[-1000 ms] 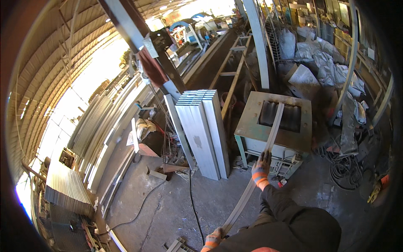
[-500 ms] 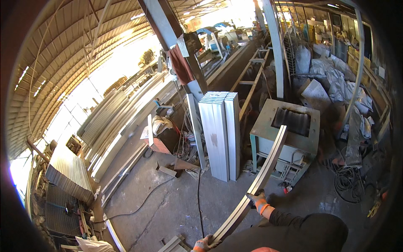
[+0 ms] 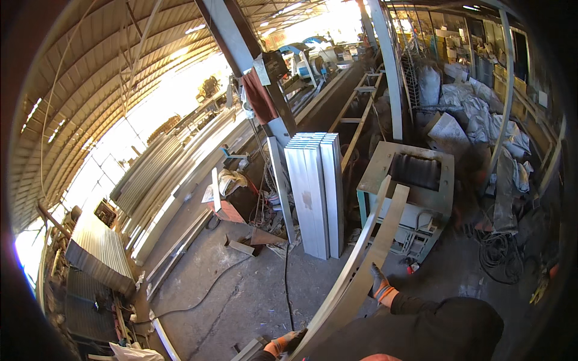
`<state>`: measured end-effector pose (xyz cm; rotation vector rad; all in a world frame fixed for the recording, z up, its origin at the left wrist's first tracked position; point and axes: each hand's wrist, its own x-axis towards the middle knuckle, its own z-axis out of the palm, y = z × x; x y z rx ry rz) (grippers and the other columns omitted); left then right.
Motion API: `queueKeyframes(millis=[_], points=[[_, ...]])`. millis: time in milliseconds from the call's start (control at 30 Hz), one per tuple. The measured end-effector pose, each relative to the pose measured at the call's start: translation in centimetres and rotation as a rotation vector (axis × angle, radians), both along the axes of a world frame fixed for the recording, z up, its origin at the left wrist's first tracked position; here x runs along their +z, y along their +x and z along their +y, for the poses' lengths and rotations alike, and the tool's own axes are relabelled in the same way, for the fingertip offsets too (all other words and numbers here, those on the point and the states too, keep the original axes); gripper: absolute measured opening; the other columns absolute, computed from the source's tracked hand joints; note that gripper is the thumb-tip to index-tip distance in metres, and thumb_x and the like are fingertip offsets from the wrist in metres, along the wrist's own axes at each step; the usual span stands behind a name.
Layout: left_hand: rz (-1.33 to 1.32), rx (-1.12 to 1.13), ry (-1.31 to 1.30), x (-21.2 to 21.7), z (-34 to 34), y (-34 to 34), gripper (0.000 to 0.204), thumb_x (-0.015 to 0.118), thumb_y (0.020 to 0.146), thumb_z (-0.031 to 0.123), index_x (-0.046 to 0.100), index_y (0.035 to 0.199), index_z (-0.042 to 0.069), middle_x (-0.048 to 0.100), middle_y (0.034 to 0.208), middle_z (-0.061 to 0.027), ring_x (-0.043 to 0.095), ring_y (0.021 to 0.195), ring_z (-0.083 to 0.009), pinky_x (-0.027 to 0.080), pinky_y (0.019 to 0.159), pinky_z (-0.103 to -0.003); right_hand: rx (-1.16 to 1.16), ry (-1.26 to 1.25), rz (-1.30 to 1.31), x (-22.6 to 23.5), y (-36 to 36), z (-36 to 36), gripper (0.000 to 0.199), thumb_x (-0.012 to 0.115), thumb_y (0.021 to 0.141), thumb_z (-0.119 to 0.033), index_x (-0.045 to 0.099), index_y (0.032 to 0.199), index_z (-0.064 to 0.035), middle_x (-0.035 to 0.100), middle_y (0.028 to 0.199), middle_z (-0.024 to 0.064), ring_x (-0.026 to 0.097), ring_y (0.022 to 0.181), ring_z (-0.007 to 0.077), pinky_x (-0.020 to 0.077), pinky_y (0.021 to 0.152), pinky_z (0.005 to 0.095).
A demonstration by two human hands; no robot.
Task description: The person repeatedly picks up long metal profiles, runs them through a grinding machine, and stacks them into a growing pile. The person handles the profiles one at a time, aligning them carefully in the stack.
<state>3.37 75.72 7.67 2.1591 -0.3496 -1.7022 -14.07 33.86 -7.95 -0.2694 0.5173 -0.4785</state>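
Observation:
Two long pale metal profiles run slantwise up from the lower edge, joined near the bottom and spread apart at their far ends. My right hand, in a dark and orange glove, grips the right edge of the wider one around its middle. Low down at their near end, my left hand is closed round the left side; its fingertips are partly hidden. The far ends come up in front of a greenish metal machine with a dark roller in its top opening.
A bundle of silver profiles stands upright left of the machine, beside a steel column. Long profiles lie stacked at left. A black cable crosses the floor. Coiled hoses and silvery sacks are at right.
The two profiles, side by side before, have parted at their far ends, and the right one has turned its broad face up. My right hand has shifted slightly right, my left slightly up.

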Motion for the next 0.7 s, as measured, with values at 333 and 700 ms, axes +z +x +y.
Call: queueKeyframes(millis=[333, 700], points=[[0.317, 0.107, -0.194, 3.7, -0.8, -4.2, 0.064, 0.053, 0.119, 0.055, 0.066, 0.155, 0.004, 0.076, 0.139, -0.0049, 0.069, 0.121, -0.0141, 0.053, 0.110, -0.033, 0.262, 1.311, -0.861, 1.7, 3.6, -0.7, 0.068, 0.063, 0.108, -0.070, 0.069, 0.148, -0.0154, 0.071, 0.144, 0.0096, 0.063, 0.134, 0.0316, 0.0455, 0.123, 0.0530], [-0.550, -0.182, -0.125, -4.2, 0.7, -6.6, 0.072, 0.070, 0.104, 0.066, 0.068, 0.144, 0.006, 0.079, 0.132, -0.0221, 0.076, 0.124, -0.0408, 0.058, 0.104, -0.051, -0.076, 1.438, -1.338, -9.5, 7.6, -1.4, 0.073, 0.049, 0.116, -0.049, 0.044, 0.170, -0.0002, 0.047, 0.172, 0.0217, 0.038, 0.159, 0.0436, 0.0235, 0.135, 0.0587]])
